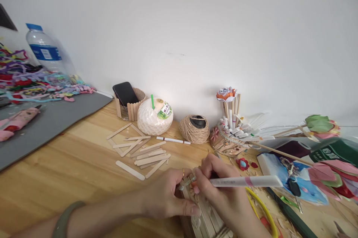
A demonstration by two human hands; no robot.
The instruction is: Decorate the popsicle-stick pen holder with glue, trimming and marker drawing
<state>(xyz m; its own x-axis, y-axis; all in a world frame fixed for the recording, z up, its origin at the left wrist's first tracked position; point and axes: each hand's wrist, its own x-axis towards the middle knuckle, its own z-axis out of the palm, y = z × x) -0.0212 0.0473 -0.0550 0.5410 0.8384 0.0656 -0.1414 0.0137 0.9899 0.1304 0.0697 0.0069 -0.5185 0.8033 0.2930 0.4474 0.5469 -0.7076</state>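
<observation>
A small craft piece of wooden sticks (207,215) lies low in the middle of the view, with a pale beaded trim and a pinkish bit near its top edge. My left hand (167,193), with a ring on one finger, is closed around its left side, thumb over the front. My right hand (220,189) pinches a white marker (251,181) with a pink band. The marker points left, and its tip is hidden by my fingers close to the trim.
Loose craft sticks (151,157), a white coconut (155,116), a twine ball (194,130) and a pen holder (229,143) stand behind. A bottle (44,49) is far left. Right are a yellow ring handle (261,208) and paper flowers (334,178).
</observation>
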